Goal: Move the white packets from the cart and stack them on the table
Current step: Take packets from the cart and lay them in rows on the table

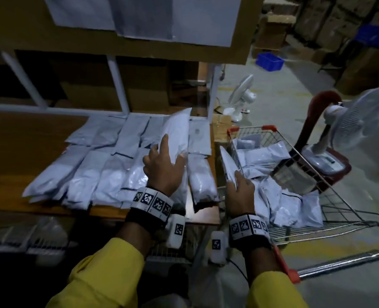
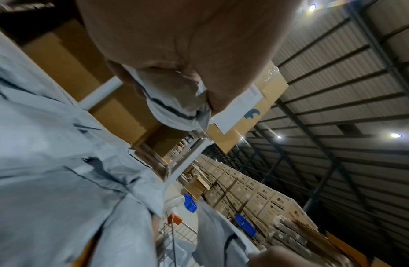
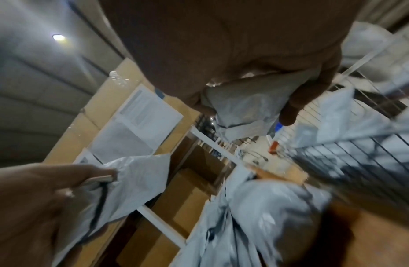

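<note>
My left hand (image 1: pixel 161 167) grips a white packet (image 1: pixel 177 134) over the counter (image 1: pixel 28 138): thumb on one side, fingers on the other, forefinger stretched up along its face. My right hand (image 1: pixel 239 187) is curled around a second packet (image 1: pixel 227 165), held edge-on just beside the counter's right end, at the near rim of the cart (image 1: pixel 330 192).

Only the head view lets me see the whole layout. The stacked packets (image 1: pixel 90 178) lie in overlapping rows across the counter, reaching its right edge. More loose packets (image 1: pixel 273 174) are heaped in the cart, which stands just right of the counter. Beyond the cart a white fan (image 1: pixel 357 121) sits on a red chair (image 1: pixel 317 121), and a second fan (image 1: pixel 241 94) stands on the floor past the counter's far right corner.

The left wrist view adds what the head view hides: the pinch itself, with a dark stripe across the packet's bunched end (image 2: pixel 175 106), and behind it a cardboard box (image 2: pixel 251 112) bearing a white label and a blue mark shaped like an "f". The label's text is too small to read. It also shows blue crates and rows of printed cartons beyond the counter.

The right wrist view shows my right fingers (image 3: pixel 297 101) wrapped over crumpled plastic, and sheets of paper (image 3: pixel 139 122) taped to cardboard above the counter, their print blurred. My wristbands (image 1: pixel 153 201) carry black-and-white square codes.
</note>
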